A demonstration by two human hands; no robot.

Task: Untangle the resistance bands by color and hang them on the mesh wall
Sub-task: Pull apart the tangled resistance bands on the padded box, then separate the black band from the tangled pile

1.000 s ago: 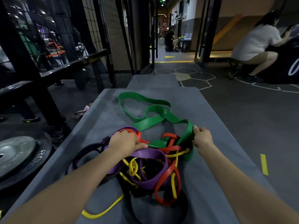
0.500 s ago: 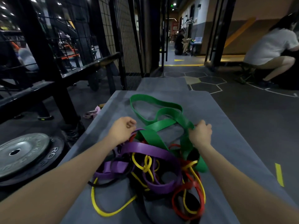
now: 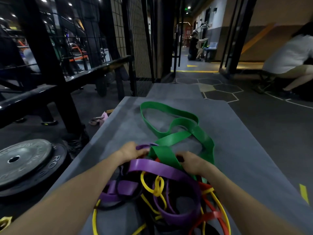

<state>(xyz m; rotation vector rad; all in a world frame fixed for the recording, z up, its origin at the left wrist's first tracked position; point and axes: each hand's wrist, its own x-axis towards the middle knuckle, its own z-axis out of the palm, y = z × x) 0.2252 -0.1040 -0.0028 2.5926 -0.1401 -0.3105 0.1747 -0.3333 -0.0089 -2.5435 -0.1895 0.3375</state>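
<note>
**Bands still tangled on mat; both hands at the knot**

Grey mat (image 3: 237, 150) carries the whole pile. Mesh wall (image 3: 135, 39) stands beyond its far left corner. Green band (image 3: 169, 109) sprawls farthest out; purple band (image 3: 162, 168), yellow band (image 3: 157, 184) and red band (image 3: 213, 216) interlace nearer (black strands beneath). Left hand (image 3: 130, 152) pinches purple; right hand (image 3: 191, 162) grips green. Hands close together, not touching.

Dim, motion-blurred, wide-angle edge distortion
</note>
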